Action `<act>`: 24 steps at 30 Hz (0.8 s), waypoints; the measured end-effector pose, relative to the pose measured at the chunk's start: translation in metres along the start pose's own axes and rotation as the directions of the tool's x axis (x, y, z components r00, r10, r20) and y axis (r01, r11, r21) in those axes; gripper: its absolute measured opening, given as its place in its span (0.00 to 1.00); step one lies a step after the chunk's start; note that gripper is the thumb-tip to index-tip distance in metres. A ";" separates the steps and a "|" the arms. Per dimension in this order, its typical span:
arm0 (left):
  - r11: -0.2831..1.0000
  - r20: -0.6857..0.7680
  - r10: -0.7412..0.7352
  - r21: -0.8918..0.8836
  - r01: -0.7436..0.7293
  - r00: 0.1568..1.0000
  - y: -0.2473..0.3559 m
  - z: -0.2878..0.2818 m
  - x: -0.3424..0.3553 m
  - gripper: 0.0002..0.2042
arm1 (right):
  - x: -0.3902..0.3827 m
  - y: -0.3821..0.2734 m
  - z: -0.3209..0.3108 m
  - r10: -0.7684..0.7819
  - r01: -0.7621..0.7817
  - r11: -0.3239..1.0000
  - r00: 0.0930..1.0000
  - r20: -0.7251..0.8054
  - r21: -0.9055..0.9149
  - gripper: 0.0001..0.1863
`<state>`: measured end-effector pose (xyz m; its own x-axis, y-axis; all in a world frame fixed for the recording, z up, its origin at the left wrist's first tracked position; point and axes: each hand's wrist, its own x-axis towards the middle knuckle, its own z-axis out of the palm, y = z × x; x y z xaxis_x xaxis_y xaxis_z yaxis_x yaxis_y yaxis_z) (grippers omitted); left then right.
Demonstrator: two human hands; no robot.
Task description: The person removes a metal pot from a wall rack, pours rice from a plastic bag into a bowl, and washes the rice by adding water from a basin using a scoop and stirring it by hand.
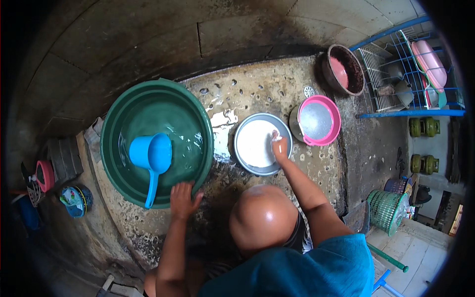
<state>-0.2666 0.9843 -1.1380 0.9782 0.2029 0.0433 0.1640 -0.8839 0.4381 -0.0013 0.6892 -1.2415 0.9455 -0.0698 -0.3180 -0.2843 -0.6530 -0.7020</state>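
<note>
My right hand (279,146) is closed at the right side of a round metal pot (237,153), over and partly in its cloudy white liquid (256,143). White bits cling to its fingers; what they hold is hidden. My left hand (183,200) lies with fingers stretched and thumb apart at the near right rim of a big green tub (113,175). Water fills part of that tub, and a blue dipper (147,151) floats in it, handle over the near rim. Right of the pot, a pink-rimmed sieve (336,119) rests on a second metal pot (295,124).
A dark-stained bucket (355,79) stands by the wall at the far right. Beyond it is a blue wire dish rack (410,113) with pink dishes (429,67). A green basket (383,210) lies to the right. A small blue pail (74,210) sits at the left.
</note>
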 end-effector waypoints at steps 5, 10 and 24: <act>0.980 0.122 -0.104 0.182 0.081 0.987 -0.002 0.002 -0.008 0.16 | -0.040 -0.036 0.015 -0.334 0.490 0.664 0.870 0.362 -0.565 0.34; 0.979 0.145 -0.100 0.189 0.072 0.984 -0.005 0.004 -0.011 0.19 | -0.023 -0.022 0.044 -0.297 0.793 0.257 0.608 0.736 -0.552 0.39; 0.984 0.070 -0.046 0.174 0.033 0.996 -0.003 0.008 -0.009 0.21 | 0.005 -0.016 0.012 0.396 -0.574 0.667 0.814 0.426 0.476 0.18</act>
<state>-0.2747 0.9819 -1.1468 0.9762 0.2131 -0.0402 0.2158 -0.9366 0.2760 0.0064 0.7082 -1.2397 0.5891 0.0057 -0.8080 -0.8074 -0.0361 -0.5889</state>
